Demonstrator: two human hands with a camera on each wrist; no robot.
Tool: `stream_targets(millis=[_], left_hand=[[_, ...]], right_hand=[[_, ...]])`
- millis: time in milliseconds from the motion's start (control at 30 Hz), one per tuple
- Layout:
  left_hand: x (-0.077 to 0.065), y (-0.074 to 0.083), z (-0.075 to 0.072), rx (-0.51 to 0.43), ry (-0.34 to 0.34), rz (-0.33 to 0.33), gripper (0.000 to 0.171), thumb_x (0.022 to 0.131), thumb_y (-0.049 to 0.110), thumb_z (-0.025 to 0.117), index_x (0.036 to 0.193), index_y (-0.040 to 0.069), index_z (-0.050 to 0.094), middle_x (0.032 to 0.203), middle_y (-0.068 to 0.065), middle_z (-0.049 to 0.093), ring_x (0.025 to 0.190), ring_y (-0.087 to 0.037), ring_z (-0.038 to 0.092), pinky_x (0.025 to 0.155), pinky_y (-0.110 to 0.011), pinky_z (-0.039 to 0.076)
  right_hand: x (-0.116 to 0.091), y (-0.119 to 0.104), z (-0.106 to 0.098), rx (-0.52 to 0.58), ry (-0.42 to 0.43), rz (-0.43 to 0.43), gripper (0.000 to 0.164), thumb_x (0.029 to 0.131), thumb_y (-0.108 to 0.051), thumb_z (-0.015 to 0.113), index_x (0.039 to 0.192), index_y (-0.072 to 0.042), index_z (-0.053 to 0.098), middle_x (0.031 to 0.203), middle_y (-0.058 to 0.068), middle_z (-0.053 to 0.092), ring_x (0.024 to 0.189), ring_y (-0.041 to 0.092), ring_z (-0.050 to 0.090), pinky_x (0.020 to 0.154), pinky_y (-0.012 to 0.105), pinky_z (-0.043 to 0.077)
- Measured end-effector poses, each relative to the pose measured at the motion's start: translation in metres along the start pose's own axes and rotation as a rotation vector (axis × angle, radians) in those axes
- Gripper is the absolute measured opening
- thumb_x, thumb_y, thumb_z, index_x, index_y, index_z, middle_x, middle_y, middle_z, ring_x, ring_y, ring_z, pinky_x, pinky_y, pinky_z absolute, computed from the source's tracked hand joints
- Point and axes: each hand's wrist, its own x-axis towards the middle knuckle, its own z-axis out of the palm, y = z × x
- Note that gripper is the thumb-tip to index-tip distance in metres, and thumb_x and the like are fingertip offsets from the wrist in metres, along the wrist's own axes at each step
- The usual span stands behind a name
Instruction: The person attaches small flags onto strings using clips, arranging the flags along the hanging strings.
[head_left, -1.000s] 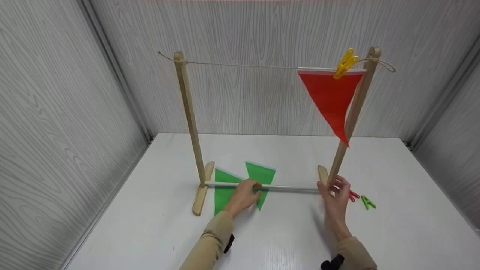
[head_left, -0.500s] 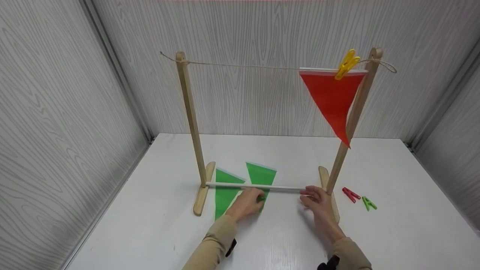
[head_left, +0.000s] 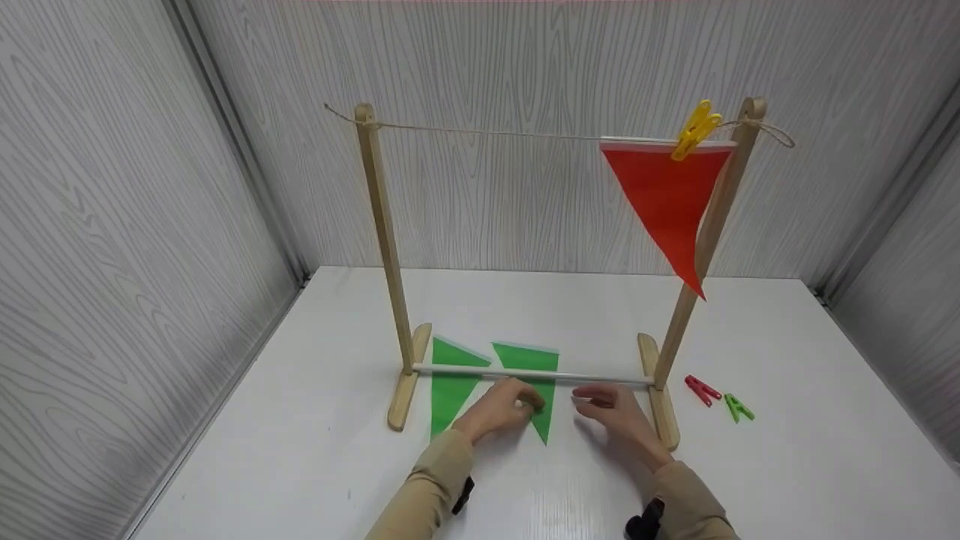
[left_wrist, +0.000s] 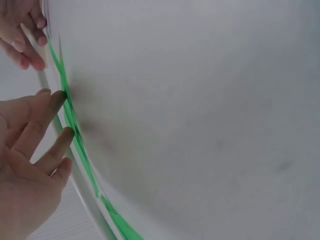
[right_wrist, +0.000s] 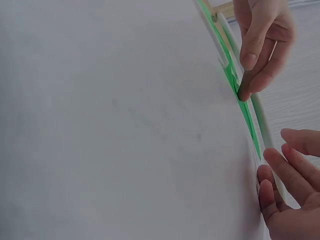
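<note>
In the head view, my left hand point(head_left: 502, 406) lies over the right-hand green pennant point(head_left: 527, 357), which is flat on the table with its tip towards me. Bent but loose, the fingertips point(left_wrist: 69, 132) touch the cloth in the left wrist view. A second green pennant point(head_left: 448, 401) is on the left, partly behind that wrist. My right hand point(head_left: 616, 411) hovers just right of the pennant, fingers spread and holding nothing. A white rod point(head_left: 592, 376) crosses above both pennants. Overhead, a yellow clothespin point(head_left: 696, 131) clips a red pennant point(head_left: 667, 199) to the string point(head_left: 487, 132).
Two wooden posts, left point(head_left: 386, 240) and right point(head_left: 679, 330), stand on flat feet and carry the string. Beyond the right foot point(head_left: 666, 424) lie a red clothespin point(head_left: 703, 390) and a green clothespin point(head_left: 739, 407). Grey panels point(head_left: 480, 210) enclose the table point(head_left: 562, 495).
My right hand has left the right post's base and moved left towards the pennant. My left hand has shifted slightly right and nearer me, and the pennant under it has turned, its tip swinging right.
</note>
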Motion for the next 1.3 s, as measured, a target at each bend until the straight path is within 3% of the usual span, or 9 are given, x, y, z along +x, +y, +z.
stream_targets(millis=[100, 300, 600, 733, 867, 1300], left_hand=[[0.001, 0.0, 0.002, -0.003, -0.026, 0.03, 0.033, 0.091, -0.009, 0.052, 0.115, 0.001, 0.074, 0.115, -0.011, 0.076, 0.116, -0.025, 0.068, 0.104, -0.035, 0.053], [0.003, 0.0, 0.005, -0.066, -0.057, 0.041, 0.049, 0.082, -0.021, 0.045, 0.116, 0.0, 0.073, 0.117, -0.011, 0.075, 0.119, -0.024, 0.068, 0.105, -0.033, 0.053], [-0.001, -0.005, 0.005, 0.019, 0.05, -0.017, 0.035, 0.095, -0.009, 0.048, 0.121, 0.003, 0.069, 0.125, -0.011, 0.07, 0.127, -0.027, 0.061, 0.112, -0.042, 0.046], [-0.004, -0.005, 0.002, 0.047, 0.087, -0.049, 0.03, 0.099, -0.002, 0.05, 0.122, 0.004, 0.068, 0.127, -0.012, 0.069, 0.128, -0.03, 0.059, 0.113, -0.044, 0.045], [-0.005, -0.005, 0.001, 0.066, 0.083, -0.072, 0.03, 0.099, 0.0, 0.051, 0.122, 0.004, 0.069, 0.127, -0.011, 0.069, 0.129, -0.029, 0.058, 0.113, -0.044, 0.045], [-0.004, -0.005, 0.0, 0.02, 0.05, -0.04, 0.029, 0.097, -0.002, 0.052, 0.119, 0.002, 0.07, 0.122, -0.012, 0.071, 0.125, -0.029, 0.062, 0.11, -0.042, 0.048]], right_hand=[[0.003, 0.0, 0.001, -0.088, -0.015, -0.045, 0.033, 0.097, -0.012, 0.066, 0.126, 0.004, 0.065, 0.129, 0.023, 0.067, 0.122, 0.037, 0.062, 0.102, 0.035, 0.049], [0.008, 0.003, 0.006, -0.184, -0.027, -0.064, 0.04, 0.092, -0.011, 0.071, 0.131, -0.001, 0.065, 0.129, 0.019, 0.067, 0.1, 0.021, 0.06, 0.084, 0.027, 0.047], [0.013, 0.009, 0.007, -0.289, -0.067, -0.15, 0.049, 0.088, -0.012, 0.076, 0.133, 0.001, 0.062, 0.128, 0.019, 0.066, 0.083, 0.015, 0.05, 0.07, 0.02, 0.04], [0.014, 0.008, 0.005, -0.306, -0.098, -0.18, 0.048, 0.088, -0.012, 0.077, 0.132, 0.001, 0.063, 0.11, 0.017, 0.067, 0.077, 0.012, 0.048, 0.065, 0.019, 0.039], [0.014, 0.007, 0.004, -0.305, -0.106, -0.172, 0.047, 0.088, -0.013, 0.076, 0.131, 0.0, 0.063, 0.098, 0.014, 0.063, 0.076, 0.011, 0.046, 0.063, 0.019, 0.038], [0.014, 0.008, 0.004, -0.276, -0.08, -0.125, 0.048, 0.086, -0.01, 0.077, 0.132, -0.001, 0.063, 0.103, 0.014, 0.062, 0.075, 0.012, 0.047, 0.061, 0.019, 0.039]])
